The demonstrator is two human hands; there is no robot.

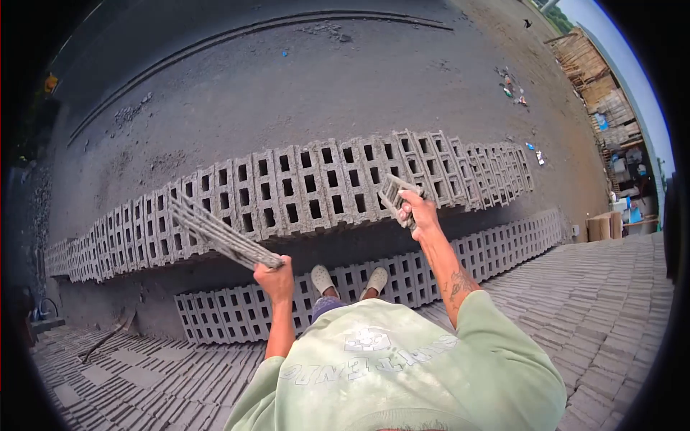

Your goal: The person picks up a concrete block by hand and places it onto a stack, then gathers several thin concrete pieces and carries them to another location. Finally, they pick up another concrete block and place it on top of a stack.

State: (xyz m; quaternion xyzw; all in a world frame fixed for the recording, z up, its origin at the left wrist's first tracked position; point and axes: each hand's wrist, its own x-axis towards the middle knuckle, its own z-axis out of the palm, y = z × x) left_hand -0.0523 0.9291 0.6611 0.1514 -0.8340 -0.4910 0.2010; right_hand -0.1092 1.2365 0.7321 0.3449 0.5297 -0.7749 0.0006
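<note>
A long row of grey hollow blocks (309, 187), their openings facing up, runs across the middle. Over its near edge, my left hand (275, 279) grips one end of a bundle of thin grey slats (223, 233), which slants up and to the left above the blocks. To the right, my right hand (420, 214) is closed on a small grey frame-like piece (394, 195) with openings in it, held over the row's near side. Whether that piece touches the blocks cannot be told.
A second row of hollow blocks (237, 314) lies nearer, beside my shoes (323, 280). Stacked grey blocks (596, 302) spread at the right and lower left. Dark ground (345, 86) lies beyond; wooden structures (596, 86) stand at the far right.
</note>
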